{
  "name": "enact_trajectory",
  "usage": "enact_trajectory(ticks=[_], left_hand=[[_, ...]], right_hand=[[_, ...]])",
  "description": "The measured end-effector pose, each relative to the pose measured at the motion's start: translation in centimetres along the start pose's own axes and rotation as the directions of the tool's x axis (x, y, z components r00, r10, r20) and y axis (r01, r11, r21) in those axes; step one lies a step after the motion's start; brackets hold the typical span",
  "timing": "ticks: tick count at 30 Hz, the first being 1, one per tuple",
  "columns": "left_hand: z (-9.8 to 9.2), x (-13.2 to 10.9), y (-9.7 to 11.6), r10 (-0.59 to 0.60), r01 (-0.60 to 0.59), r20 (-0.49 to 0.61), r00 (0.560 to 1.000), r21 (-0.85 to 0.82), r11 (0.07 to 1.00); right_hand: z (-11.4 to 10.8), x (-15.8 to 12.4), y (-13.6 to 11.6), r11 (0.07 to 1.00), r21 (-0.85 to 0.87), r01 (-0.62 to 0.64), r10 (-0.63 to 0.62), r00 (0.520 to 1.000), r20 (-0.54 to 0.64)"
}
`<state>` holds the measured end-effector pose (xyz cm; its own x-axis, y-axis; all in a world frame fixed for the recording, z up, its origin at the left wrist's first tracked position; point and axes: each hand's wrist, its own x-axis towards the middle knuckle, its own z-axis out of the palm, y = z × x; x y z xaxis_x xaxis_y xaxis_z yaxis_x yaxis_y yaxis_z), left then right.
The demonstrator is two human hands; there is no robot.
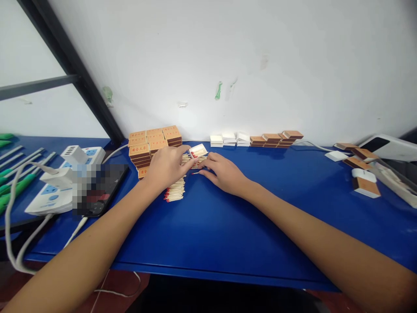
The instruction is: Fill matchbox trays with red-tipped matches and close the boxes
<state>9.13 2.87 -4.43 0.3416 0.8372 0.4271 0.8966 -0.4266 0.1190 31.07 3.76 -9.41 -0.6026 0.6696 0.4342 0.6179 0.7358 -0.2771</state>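
My left hand (166, 167) grips a small white matchbox tray (202, 148), tilted so that several red-tipped matches show inside it. Just right of it, my right hand (226, 174) is closed in a pinch on a single match (194, 173), whose red head points left. Beneath and in front of the left hand lies a pile of loose matches (176, 191), partly covered by that hand. Behind the left wrist stand stacked orange matchboxes (140, 151) with red lettering.
White trays (230, 138) and brown-sided matchboxes (273, 139) line the wall. More boxes (366, 186) sit at right beside a white device (391, 148). At left are a power strip (54, 195), a phone (112, 187), cables and green-handled tools (19, 191). The blue table's front edge (195, 274) runs below.
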Motion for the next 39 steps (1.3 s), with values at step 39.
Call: enact_trajectory(ticks=[39], left_hand=[[0.1, -0.2, 0.4, 0.24, -0.226, 0.144, 0.96, -0.106, 0.968]], right_hand=[[-2.8, -0.4, 0.1, 0.991, -0.125, -0.056, 0.04, 0.991, -0.126]])
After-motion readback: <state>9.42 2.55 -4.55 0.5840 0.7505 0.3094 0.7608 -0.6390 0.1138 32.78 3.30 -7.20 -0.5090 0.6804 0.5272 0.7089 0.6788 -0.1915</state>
